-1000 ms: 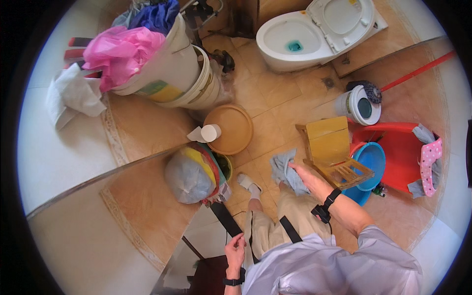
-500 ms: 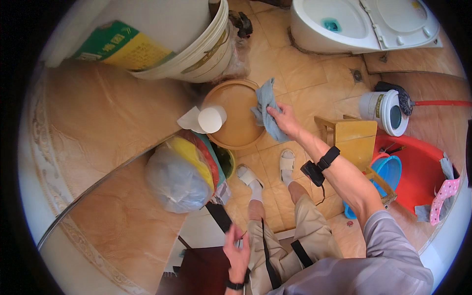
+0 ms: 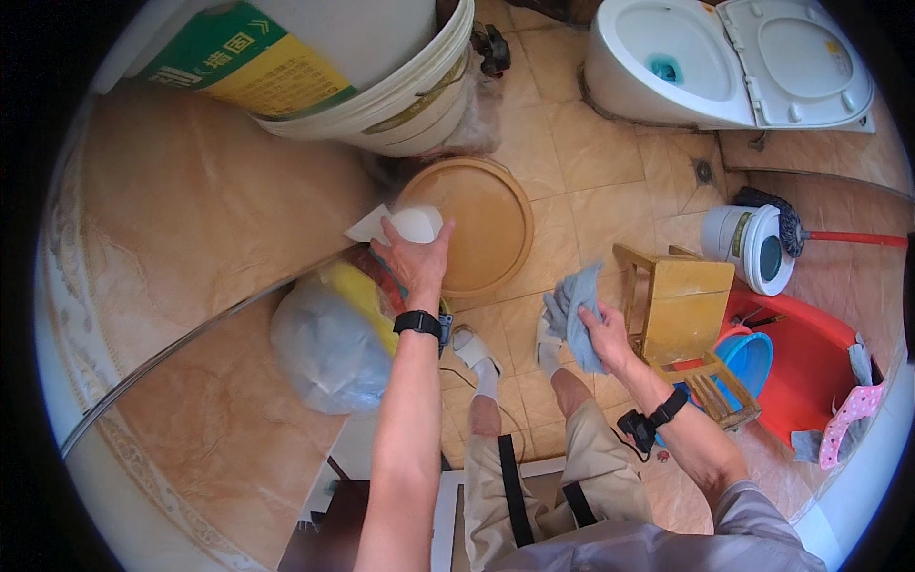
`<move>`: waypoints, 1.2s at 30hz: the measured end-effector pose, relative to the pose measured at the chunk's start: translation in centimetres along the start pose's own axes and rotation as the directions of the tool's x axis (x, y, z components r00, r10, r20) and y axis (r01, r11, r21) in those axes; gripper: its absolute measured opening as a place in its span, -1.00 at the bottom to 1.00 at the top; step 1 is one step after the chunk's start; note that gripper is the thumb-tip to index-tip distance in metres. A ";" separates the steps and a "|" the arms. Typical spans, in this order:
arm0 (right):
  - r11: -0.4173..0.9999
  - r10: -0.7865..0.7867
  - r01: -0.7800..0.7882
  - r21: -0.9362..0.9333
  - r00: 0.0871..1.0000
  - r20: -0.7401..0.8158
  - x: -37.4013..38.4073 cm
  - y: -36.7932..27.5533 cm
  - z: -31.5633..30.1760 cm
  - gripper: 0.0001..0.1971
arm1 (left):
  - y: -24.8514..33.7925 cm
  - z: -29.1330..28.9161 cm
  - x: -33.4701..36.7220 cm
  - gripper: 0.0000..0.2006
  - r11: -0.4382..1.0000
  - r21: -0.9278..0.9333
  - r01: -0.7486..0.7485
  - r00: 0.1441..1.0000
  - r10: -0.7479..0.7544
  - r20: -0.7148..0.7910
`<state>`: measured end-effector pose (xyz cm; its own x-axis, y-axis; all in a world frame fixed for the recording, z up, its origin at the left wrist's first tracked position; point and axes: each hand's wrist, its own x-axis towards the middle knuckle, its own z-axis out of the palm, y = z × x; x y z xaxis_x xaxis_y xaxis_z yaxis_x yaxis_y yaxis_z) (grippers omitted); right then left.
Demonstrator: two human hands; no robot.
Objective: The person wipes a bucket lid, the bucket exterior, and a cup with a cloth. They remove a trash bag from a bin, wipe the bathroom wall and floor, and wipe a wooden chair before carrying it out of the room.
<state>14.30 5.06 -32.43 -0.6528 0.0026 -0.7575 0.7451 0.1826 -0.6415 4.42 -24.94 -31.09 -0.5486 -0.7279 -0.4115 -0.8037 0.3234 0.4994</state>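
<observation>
My left hand (image 3: 416, 262) has its fingers spread around the sides of a white paper roll (image 3: 417, 222), with a loose flap at its left. The roll rests at the left edge of a round tan lid or stool top (image 3: 486, 229). Lower right, my right hand (image 3: 608, 336) grips a crumpled grey-blue cloth (image 3: 575, 310), which hangs above my right slipper and beside a small wooden chair (image 3: 681, 305). Black straps circle both wrists.
A big white bucket (image 3: 419, 119) stands at upper left, near a clear plastic bag of things (image 3: 329, 353). To the right are a toilet (image 3: 681, 67), a white pail (image 3: 729, 238) with a red-handled mop, a red basin (image 3: 810, 367) and a blue basin (image 3: 748, 362).
My left hand has come up from low by my leg to the paper roll. My right hand has drawn the cloth away from the round tan top, down and to the right.
</observation>
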 end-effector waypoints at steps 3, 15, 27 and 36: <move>0.991 0.119 -0.120 -0.063 0.993 -0.019 -0.3 1.7 -1.0 -0.73 | -2.3 1.7 0.9 0.03 0.978 0.134 -0.158 0.986 0.164 -0.038; 0.970 -0.166 0.167 -0.177 0.986 0.021 3.4 -3.2 -1.8 -0.68 | -4.4 0.1 -3.7 -0.22 0.921 -0.063 -0.384 0.923 0.381 -0.053; 0.591 -0.599 0.660 -0.464 0.744 0.296 7.8 -9.2 13.6 -0.72 | -15.6 -10.2 -26.4 -0.23 0.966 -0.098 -0.238 0.955 0.251 0.160; 0.003 -0.430 0.863 -0.505 0.457 0.779 9.4 -0.5 17.8 -0.39 | -19.1 -12.0 -29.7 -0.26 0.990 -0.135 -0.045 0.980 0.070 0.186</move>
<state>10.27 -12.48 -41.37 -0.5121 -0.8429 -0.1650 -0.6301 0.4993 -0.5947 38.80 -16.74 -19.30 -0.6365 -0.5786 -0.5100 -0.7398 0.2710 0.6158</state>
